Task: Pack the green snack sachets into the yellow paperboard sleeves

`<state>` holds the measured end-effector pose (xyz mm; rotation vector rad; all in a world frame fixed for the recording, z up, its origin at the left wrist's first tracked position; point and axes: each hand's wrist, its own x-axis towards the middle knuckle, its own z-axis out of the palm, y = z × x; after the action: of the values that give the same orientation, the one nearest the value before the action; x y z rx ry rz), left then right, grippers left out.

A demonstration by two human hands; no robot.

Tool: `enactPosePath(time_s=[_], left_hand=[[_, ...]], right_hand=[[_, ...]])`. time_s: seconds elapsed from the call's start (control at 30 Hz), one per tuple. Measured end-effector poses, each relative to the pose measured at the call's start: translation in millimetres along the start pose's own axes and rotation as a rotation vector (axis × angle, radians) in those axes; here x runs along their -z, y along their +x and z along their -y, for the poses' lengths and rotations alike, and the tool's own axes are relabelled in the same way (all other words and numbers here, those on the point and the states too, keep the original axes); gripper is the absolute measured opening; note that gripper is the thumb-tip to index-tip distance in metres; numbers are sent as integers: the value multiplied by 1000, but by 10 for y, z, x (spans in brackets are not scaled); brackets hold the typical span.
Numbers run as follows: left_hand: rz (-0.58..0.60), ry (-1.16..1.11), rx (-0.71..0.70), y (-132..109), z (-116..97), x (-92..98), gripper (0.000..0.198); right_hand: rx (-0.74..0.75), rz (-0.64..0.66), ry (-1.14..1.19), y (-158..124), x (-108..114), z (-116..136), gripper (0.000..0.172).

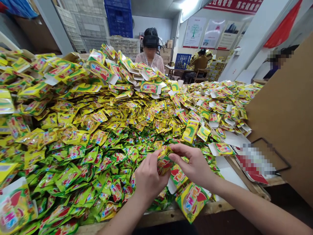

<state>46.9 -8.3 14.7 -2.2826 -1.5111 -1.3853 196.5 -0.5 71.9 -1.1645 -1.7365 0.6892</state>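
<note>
Yellow foil sachet (163,164), printed in red and pink, is held between both of the person's hands, above the front part of a large heap and near the table edge. Its lower end is gripped by the left hand (149,176), whose fingers are curled closely around it. The right hand (193,163) is only partly closed, with its fingers reaching across the top of the sachet from the other side. Contact by the right hand is indicated, though the exact grip is partly hidden by the fingers.

Directly beneath both hands lies a deep heap of glossy yellow-and-green foil sachets (97,153), spread across a rough wooden workbench (156,218). Larger yellow cardboard cartons with white flaps (149,87) are piled along the back of the heap. One loose printed yellow packet (192,201) rests at the front edge, just below the right forearm.

At the right, a tall brown cardboard sheet (283,111) stands beside the bench, with a thin black wire frame (271,153) in front of it. A co-worker in a pale patterned top (149,58) is seated beyond the heap, well apart from the hands. Stacked blue plastic crates (119,18) and white plastic crates (122,45) are seen behind that co-worker.
</note>
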Motion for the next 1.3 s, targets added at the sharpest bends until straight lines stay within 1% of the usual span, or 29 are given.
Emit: enactPosePath(time_s=[0.07,0.13,0.2,0.3,0.4,0.47,0.53,0.57,0.6,0.63,0.7,0.73,0.8,0.87,0.9,0.93,0.97,1.03,1.07,1.13,1.2,1.3], left_hand=[[4,49,5,22,13,16,40],[5,61,3,38,23,30,39],[15,47,-2,42,28,40,39],[64,38,0,41,30,56,39],[139,26,21,48,36,83,39],[183,38,25,49,42,97,39],[221,57,7,35,42,93,40],[239,61,-6,24,41,83,39],[261,60,-20,10,39,69,39],[284,54,-31,-1,38,54,37],[318,32,-47,-9,45,28,35],[316,16,-48,-1,55,22,36],[256,-53,-31,39,83,34,44],[183,-179,66,95,110,70,61],[190,-276,139,121,117,90,66],[236,-396,218,141,118,109,66],[305,-527,293,155,114,122,61],[424,-747,395,158,95,128,50],[443,-812,421,150,84,121,47],[420,-842,454,124,67,99,43],[408,-824,462,96,61,81,40],[423,-786,436,72,65,86,36]], right_hand=[[16,89,-120,-3,51,50,17],[48,92,-254,4,100,90,17],[51,71,-321,10,122,98,13],[-10,126,-259,10,124,65,15],[-68,264,-163,7,150,40,27],[-102,348,-141,2,173,41,28],[-128,387,-147,-9,164,35,30],[-132,395,-157,-16,141,24,26],[-132,401,-167,-26,108,6,17],[-129,405,-173,-35,68,-18,14],[-131,392,-165,-52,-12,-67,30],[-145,369,-141,-57,-40,-87,34],[-210,298,-26,-58,-60,-103,33],[-300,215,166,-50,-33,-90,28],[-344,182,263,-46,-10,-79,28],[-382,160,343,-43,15,-68,29],[-410,145,396,-42,38,-60,31],[-434,97,416,-47,71,-57,33],[-433,68,398,-52,81,-60,33],[-424,24,362,-64,86,-64,33],[-439,71,377,-78,82,-57,33],[-507,206,470,-98,70,-37,35]])
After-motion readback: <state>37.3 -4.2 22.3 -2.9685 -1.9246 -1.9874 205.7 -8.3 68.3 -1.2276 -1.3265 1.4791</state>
